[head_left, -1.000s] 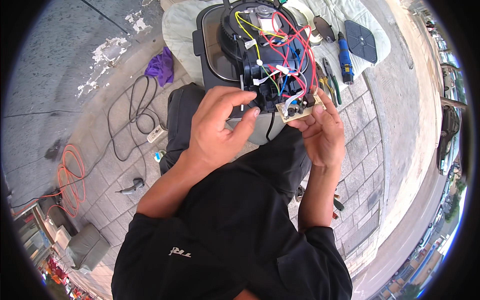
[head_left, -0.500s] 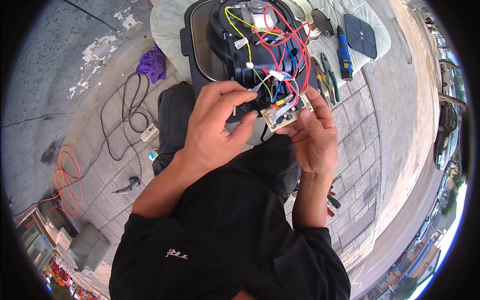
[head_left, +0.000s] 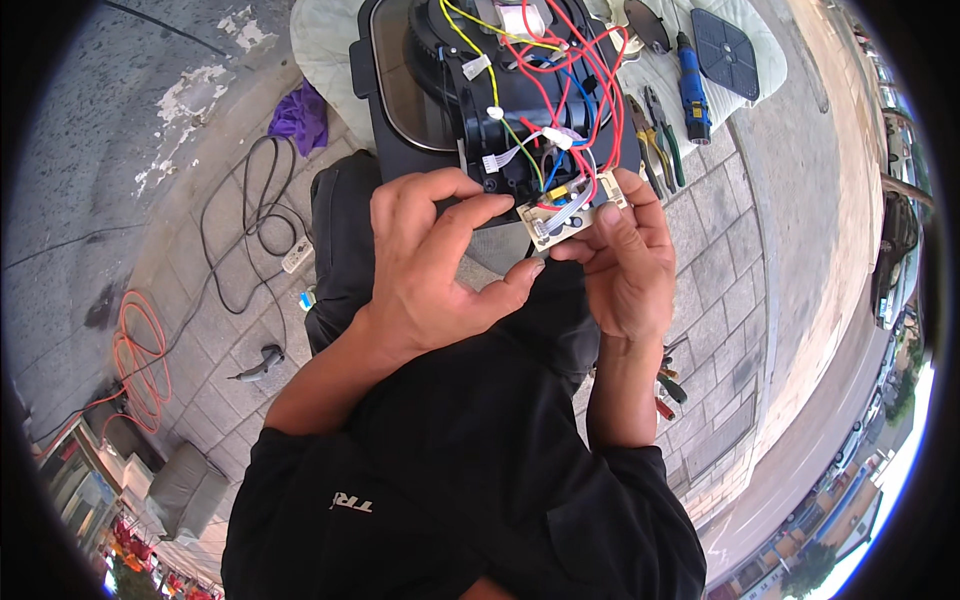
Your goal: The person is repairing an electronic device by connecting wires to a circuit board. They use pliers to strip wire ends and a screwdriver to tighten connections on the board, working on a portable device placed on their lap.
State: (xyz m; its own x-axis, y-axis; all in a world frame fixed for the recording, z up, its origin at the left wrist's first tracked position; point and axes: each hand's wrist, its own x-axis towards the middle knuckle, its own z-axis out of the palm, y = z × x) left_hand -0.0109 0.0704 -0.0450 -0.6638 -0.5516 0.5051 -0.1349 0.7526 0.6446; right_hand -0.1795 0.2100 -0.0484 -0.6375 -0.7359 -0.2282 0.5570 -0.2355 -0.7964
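Observation:
My right hand [head_left: 636, 262] grips a small circuit board [head_left: 548, 236] by its right end, thumb on top and fingers beneath. Soldered parts and a grey ribbon cable [head_left: 566, 218] show on the board. Beside its left end is my left hand [head_left: 425, 260], thumb and forefinger spread with nothing between them. Above those fingertips a white plug [head_left: 490, 163] on short thin wires lies loose. Behind the board sits an opened black appliance [head_left: 362, 75], with red wires [head_left: 612, 90], yellow wires [head_left: 468, 50] and blue ones running across it.
On a pale cloth [head_left: 765, 60] to the right lie a blue power screwdriver [head_left: 692, 90], a dark square grille [head_left: 722, 50] and pliers [head_left: 662, 140]. Leftward are a purple cloth [head_left: 298, 118], a black cord [head_left: 212, 240], a power strip [head_left: 297, 255] and an orange cable [head_left: 122, 345].
My left thumb and forefinger have spread wider and come off the white plug, which now lies free above them. My right hand still holds the circuit board.

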